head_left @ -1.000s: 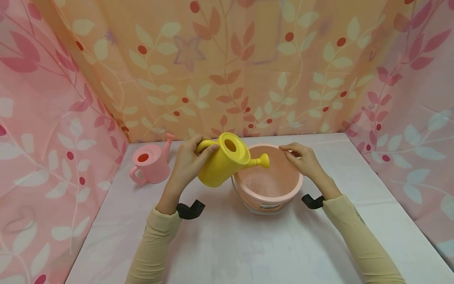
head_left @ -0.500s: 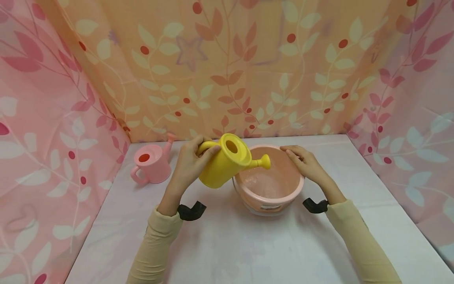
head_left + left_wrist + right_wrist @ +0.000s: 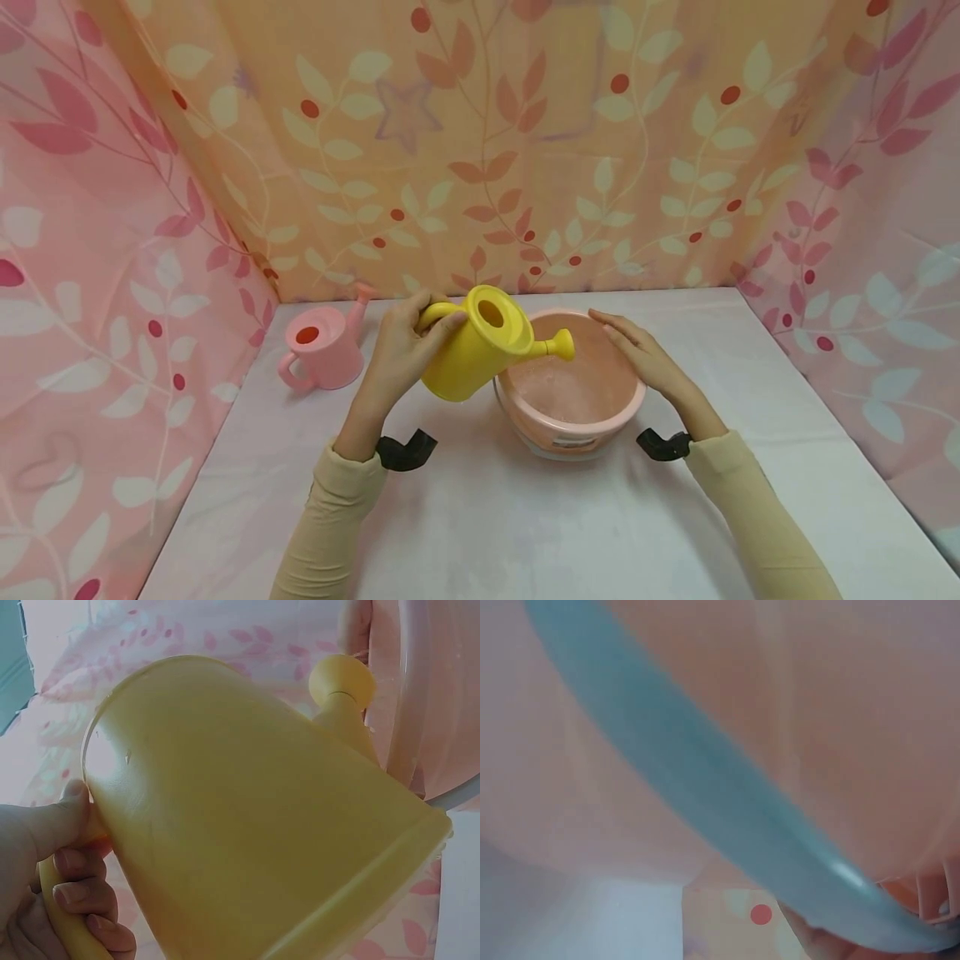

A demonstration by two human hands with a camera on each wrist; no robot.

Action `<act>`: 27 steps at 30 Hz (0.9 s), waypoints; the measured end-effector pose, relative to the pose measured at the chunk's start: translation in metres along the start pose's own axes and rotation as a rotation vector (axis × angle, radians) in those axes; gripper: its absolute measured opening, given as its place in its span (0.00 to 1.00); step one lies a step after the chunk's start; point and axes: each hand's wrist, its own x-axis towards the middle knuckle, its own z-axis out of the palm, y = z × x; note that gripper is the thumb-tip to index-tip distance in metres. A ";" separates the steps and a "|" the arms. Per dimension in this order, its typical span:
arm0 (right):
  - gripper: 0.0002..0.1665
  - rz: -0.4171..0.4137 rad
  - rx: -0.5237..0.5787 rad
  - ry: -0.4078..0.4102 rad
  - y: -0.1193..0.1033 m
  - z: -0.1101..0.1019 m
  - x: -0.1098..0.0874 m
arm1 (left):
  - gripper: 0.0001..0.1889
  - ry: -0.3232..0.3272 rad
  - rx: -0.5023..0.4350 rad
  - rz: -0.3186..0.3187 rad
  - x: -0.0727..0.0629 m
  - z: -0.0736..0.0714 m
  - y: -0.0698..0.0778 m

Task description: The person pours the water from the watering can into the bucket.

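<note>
My left hand [image 3: 401, 342] grips the handle of a yellow watering can [image 3: 468, 358], thumb and fingers wrapped round it. The can is held up and tilted right, its spout head [image 3: 561, 344] above the inside of a pink bucket [image 3: 573, 428]. Whether water leaves the spout cannot be made out. The bucket stands upright on the table. On its far right rim rests my right hand [image 3: 645, 354], fingers stretched out along the edge. In the right wrist view the bucket's grey handle [image 3: 705, 769] crosses its wall [image 3: 855, 735] and hides most of that hand.
A pink watering can [image 3: 330, 350] stands at the back left of the white table [image 3: 487, 525]. Floral cloth walls [image 3: 480, 142] close off the back and both sides. Each wrist wears a black camera mount [image 3: 407, 451].
The fingers of my right hand have straightened along the bucket's rim, where they were bent before. The yellow watering can keeps its tilt. The head view has shifted very slightly.
</note>
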 end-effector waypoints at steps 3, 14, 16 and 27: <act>0.25 0.000 -0.010 0.010 0.001 0.001 -0.001 | 0.11 -0.001 -0.002 0.003 0.000 0.000 0.000; 0.27 0.014 -0.006 -0.041 0.002 0.000 0.002 | 0.11 0.004 0.006 0.004 -0.001 0.000 0.000; 0.27 0.020 0.002 -0.048 0.003 -0.001 0.002 | 0.11 0.003 0.008 0.001 -0.001 0.000 0.001; 0.28 0.022 0.042 -0.057 0.001 0.000 0.000 | 0.11 -0.009 0.006 -0.021 0.000 0.001 0.002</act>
